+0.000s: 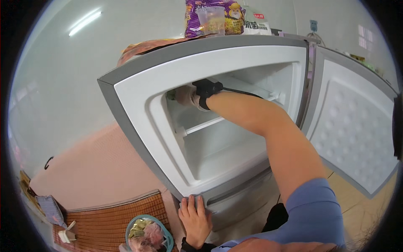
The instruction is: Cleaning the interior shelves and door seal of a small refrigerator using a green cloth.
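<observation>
My right arm reaches into the upper compartment of a grey refrigerator [201,52], above its wire or glass shelf [204,125]. At the back left of that compartment, my right hand [185,94] is partly hidden by the black strap and device on its wrist; what its fingers do, and whether they hold anything, does not show. Something greenish [171,94] lies beside it, too dim to name. My left hand [195,217] rests with fingers apart on the front lower-left edge of the refrigerator, by the recessed handle of the lower door [239,189].
The upper door [355,126] stands open at the right. On the refrigerator's top are a purple snack bag [192,19], a clear plastic cup [214,20] and a white package [256,23]. A blue basket [170,241] of bagged items sits on a brown mat [104,223] at lower left.
</observation>
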The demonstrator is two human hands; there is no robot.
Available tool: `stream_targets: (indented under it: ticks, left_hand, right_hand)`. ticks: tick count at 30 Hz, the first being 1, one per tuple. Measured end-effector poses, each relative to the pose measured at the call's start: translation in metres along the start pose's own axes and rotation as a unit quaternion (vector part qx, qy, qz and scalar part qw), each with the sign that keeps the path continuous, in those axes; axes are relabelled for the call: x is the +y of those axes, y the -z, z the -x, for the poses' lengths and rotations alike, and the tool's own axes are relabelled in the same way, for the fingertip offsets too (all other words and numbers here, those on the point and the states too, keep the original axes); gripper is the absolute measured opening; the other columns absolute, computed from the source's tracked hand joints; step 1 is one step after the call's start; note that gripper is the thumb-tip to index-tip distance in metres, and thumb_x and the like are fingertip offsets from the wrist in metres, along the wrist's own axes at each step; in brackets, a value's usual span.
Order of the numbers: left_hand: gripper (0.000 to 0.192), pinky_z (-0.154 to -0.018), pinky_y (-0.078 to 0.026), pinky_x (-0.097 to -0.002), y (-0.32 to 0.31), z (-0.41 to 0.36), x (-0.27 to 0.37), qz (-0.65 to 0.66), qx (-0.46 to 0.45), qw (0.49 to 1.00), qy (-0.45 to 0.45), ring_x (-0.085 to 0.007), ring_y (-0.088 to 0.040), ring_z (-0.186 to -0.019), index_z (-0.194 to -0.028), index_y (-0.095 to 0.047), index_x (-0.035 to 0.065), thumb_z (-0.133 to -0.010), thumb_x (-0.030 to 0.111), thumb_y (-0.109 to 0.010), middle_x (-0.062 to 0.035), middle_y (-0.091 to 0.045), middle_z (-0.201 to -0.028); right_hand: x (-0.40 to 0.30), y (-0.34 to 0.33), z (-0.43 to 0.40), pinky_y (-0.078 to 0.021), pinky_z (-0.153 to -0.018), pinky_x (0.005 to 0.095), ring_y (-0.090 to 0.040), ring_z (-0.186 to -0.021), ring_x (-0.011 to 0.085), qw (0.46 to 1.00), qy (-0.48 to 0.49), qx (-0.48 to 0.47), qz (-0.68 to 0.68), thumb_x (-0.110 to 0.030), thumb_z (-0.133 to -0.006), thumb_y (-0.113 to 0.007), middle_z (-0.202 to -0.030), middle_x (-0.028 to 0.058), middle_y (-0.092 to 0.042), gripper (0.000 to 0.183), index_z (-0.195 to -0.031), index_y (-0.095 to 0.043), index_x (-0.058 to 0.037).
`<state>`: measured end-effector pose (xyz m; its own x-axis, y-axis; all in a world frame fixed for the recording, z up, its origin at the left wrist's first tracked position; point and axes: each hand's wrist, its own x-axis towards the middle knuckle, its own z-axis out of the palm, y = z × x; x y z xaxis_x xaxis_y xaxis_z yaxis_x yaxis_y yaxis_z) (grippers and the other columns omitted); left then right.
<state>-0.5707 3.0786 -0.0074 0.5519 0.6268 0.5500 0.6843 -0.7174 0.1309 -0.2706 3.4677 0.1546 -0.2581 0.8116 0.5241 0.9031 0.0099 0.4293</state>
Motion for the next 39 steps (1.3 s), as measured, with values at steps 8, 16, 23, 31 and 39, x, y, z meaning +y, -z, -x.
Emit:
stream_targets:
  ticks: [8, 16, 23, 31, 39]
  left_hand:
    - [0.076, -0.093, -0.027, -0.0537, 0.009, 0.026, -0.029, -0.038, -0.008, 0.998, 0.039, -0.0446, -0.029, -0.117, -0.124, -0.038, 0.0016, -0.058, 0.017, -0.073, -0.025, -0.034, -0.126]
    - [0.073, -0.095, -0.026, -0.0523, 0.012, 0.021, 0.008, -0.018, 0.007, 0.998, 0.052, -0.0443, -0.03, -0.118, -0.124, -0.038, 0.0002, -0.059, 0.014, -0.071, -0.0245, -0.036, -0.125]
    - [0.076, -0.099, -0.025, -0.0496, 0.021, 0.024, 0.032, -0.035, 0.008, 0.998, 0.051, -0.0437, -0.029, -0.119, -0.123, -0.037, -0.0011, -0.058, 0.012, -0.074, -0.0233, -0.035, -0.126]
    - [0.076, -0.098, -0.028, -0.0493, 0.031, 0.041, 0.047, -0.034, 0.024, 0.998, 0.05, -0.0437, -0.031, -0.117, -0.123, -0.037, -0.0006, -0.058, 0.01, -0.073, -0.0231, -0.036, -0.124]
    - [0.075, -0.097, -0.029, -0.0486, 0.029, 0.05, 0.055, -0.051, 0.044, 0.997, 0.043, -0.0431, -0.032, -0.117, -0.124, -0.037, -0.0002, -0.057, 0.007, -0.071, -0.0223, -0.036, -0.124]
  right_hand:
    - [-0.103, 0.095, 0.013, -0.0379, -0.092, 0.038, -0.05, -0.108, 0.0307, 0.944, 0.122, -0.049, -0.301, -0.025, -0.088, -0.04, -0.113, 0.0143, -0.056, 0.033, -0.113, -0.054, -0.0098]
    - [-0.077, 0.17, 0.099, -0.0437, -0.084, 0.0394, -0.056, -0.099, 0.0321, 0.934, 0.172, -0.066, -0.307, -0.011, -0.084, -0.04, -0.109, 0.0123, -0.059, 0.037, -0.12, -0.051, -0.0132]
    - [-0.048, 0.223, 0.183, -0.0452, -0.079, 0.0327, -0.059, -0.09, 0.0262, 0.843, 0.115, -0.106, -0.514, -0.003, -0.077, -0.041, -0.104, 0.011, -0.062, 0.04, -0.11, -0.061, -0.016]
    - [-0.08, 0.237, 0.329, -0.0456, -0.08, 0.0354, -0.06, -0.085, 0.0297, 0.825, 0.22, -0.011, -0.52, 0.001, -0.076, -0.045, -0.098, 0.0158, -0.062, 0.029, -0.097, -0.063, -0.0074]
    - [-0.032, 0.207, 0.403, -0.0403, -0.088, 0.0387, -0.054, -0.095, 0.0323, 0.91, -0.085, 0.152, -0.375, 0.002, -0.076, -0.043, -0.096, 0.0164, -0.058, 0.029, -0.101, -0.055, -0.0017]
